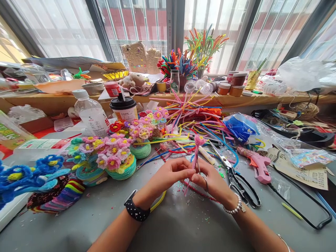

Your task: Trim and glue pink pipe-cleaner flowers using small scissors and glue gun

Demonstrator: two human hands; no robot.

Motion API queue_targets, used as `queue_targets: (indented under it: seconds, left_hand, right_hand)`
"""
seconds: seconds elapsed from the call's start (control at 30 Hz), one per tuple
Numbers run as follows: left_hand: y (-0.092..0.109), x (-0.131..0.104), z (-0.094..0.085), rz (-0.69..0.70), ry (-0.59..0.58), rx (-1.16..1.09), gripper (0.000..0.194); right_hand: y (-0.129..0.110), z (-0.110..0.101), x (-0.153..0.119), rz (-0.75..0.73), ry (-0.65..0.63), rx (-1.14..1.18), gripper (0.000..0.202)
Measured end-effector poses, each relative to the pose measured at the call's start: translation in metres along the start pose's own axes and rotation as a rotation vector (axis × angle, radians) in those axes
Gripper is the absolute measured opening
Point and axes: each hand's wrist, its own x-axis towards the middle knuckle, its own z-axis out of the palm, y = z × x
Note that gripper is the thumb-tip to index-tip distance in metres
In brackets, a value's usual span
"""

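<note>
A pink pipe-cleaner flower (pixel 199 140) stands upright between my hands at the middle of the table, its stem running down through my fingers. My left hand (pixel 177 174), with a dark dotted watch band on its wrist, is closed on the stem. Close against it, my right hand (pixel 210 176) is closed too, with a small scissor handle (pixel 205 183) at its fingers; the blades are mostly hidden by the flower and fingers. A dark red tinsel strand (pixel 201 192) lies on the table under my hands.
Several fuzzy flower pots (pixel 122 168) stand at the left, before a plastic bottle (pixel 91 115) and a lidded cup (pixel 124 111). Loose pipe cleaners (pixel 194 117) are heaped behind my hands. Large scissors (pixel 233 175), a pink glue gun (pixel 257 164) and its black cable lie right.
</note>
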Motion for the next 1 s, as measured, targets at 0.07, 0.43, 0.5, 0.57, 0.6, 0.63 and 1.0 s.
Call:
queue_targets:
  seconds: [0.07, 0.43, 0.5, 0.57, 0.6, 0.63, 1.0]
  left_hand:
    - [0.0002, 0.0001, -0.0003, -0.005, 0.001, 0.004, 0.015]
    - [0.0005, 0.0009, -0.0013, -0.019, 0.014, -0.009, 0.016]
    - [0.0006, 0.0006, -0.0014, -0.015, 0.013, -0.016, 0.016]
    - [0.0005, 0.0003, -0.0016, -0.014, 0.013, -0.023, 0.016]
    - [0.0004, 0.0001, -0.0017, -0.017, 0.014, -0.026, 0.016]
    - [0.0004, 0.0000, -0.0018, -0.019, 0.014, -0.027, 0.016]
    - [0.0029, 0.0008, -0.0011, -0.021, 0.057, -0.031, 0.017]
  right_hand:
    - [0.0002, 0.0001, 0.0004, 0.006, 0.017, -0.008, 0.055]
    - [0.0020, 0.0024, 0.0001, 0.046, 0.124, -0.031, 0.051]
    - [0.0015, 0.0022, 0.0002, 0.048, 0.125, -0.036, 0.051]
    - [0.0015, 0.0018, 0.0004, 0.049, 0.120, -0.047, 0.050]
    - [0.0017, 0.0017, 0.0005, 0.049, 0.119, -0.054, 0.049]
    - [0.0020, 0.0016, 0.0005, 0.052, 0.119, -0.059, 0.049]
    - [0.0043, 0.0017, 0.0016, 0.073, 0.062, 0.004, 0.058]
